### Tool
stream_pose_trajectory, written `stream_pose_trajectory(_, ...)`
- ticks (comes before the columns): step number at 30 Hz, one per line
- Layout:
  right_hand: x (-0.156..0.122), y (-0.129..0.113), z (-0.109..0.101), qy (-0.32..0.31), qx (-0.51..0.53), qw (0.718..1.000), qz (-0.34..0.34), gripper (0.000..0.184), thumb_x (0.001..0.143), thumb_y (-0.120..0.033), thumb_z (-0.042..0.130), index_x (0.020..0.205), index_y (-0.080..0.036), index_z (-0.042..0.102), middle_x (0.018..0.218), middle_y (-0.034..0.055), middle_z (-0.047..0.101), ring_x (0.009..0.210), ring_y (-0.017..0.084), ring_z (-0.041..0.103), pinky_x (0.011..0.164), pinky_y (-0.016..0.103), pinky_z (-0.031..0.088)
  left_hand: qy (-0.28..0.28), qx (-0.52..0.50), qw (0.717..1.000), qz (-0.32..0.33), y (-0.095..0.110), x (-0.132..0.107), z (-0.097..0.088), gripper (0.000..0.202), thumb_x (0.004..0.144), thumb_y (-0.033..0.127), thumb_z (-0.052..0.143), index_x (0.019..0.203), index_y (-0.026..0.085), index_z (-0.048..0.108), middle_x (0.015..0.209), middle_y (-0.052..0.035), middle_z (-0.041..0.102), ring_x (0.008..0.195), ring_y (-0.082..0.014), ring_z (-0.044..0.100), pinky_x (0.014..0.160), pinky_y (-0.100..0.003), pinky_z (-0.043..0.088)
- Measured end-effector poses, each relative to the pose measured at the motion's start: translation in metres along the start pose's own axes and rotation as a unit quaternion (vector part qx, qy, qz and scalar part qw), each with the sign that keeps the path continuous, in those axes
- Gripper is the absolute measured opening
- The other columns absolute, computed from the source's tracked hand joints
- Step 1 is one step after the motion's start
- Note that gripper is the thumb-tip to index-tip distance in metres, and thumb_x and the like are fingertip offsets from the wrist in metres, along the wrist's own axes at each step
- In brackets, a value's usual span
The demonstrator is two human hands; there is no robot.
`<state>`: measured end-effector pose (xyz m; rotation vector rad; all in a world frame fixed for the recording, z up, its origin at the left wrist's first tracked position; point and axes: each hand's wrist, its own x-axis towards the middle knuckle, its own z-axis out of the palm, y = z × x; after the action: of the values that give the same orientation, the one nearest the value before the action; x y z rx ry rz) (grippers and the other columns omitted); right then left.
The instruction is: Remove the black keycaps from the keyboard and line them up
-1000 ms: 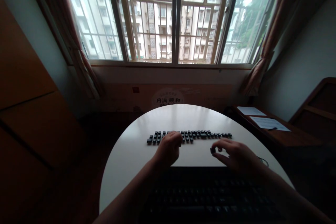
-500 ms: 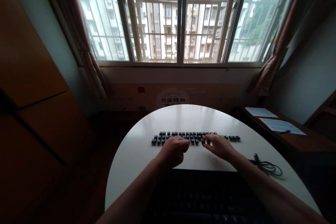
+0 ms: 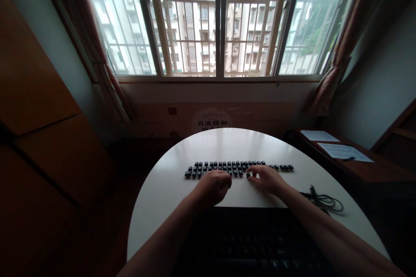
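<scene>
Small black keycaps (image 3: pixel 227 167) lie in rows on the round white table (image 3: pixel 162 199) — my right hand (image 3: pixel 266 178) pinches one at the rows' near edge, my left hand (image 3: pixel 211 187) rests curled just beside them, gripping nothing I can see. Nearer me sits a dark keyboard (image 3: pixel 256 242); a black cable (image 3: pixel 321 201) coils to the right.

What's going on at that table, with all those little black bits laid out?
A person sits at a round white table by the window. Loose black keycaps lie in rows across it. The right hand pinches one keycap at the near edge of those rows. The left hand rests loosely curled just beside them. A dark keyboard sits at the near edge under the forearms, and a coiled black cable lies off to the right.
</scene>
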<state>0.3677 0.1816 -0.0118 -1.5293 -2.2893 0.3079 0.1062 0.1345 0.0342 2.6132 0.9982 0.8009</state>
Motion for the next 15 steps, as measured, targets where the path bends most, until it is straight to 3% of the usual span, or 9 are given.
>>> stream_pose_trajectory(8,-0.001,0.001,0.001,0.009,0.004,1.0,-0.006,0.014,0.082,-0.024,0.064,0.091,-0.027,0.074,0.09,-0.001,0.076,0.084,0.021,0.07,0.072,0.028,0.046,-0.008,0.011,1.0,-0.008,-0.002,0.001,0.001,0.019,0.075,0.003,0.052,0.071,0.018,0.063,0.073,-0.0012,0.064,0.069,-0.0152,0.059,0.066,-0.023,0.042)
stream_pose_trajectory(15,0.003,0.004,0.01,0.03,0.001,0.999,-0.015,0.018,0.086,-0.025,0.062,0.098,-0.027,0.075,0.101,0.0014,0.077,0.096,0.023,0.07,0.082,0.03,0.049,-0.019,0.02,1.0,-0.008,-0.004,0.002,0.003,0.02,0.075,0.003,0.052,0.072,0.018,0.064,0.073,-0.0011,0.064,0.069,-0.015,0.059,0.066,-0.023,0.043)
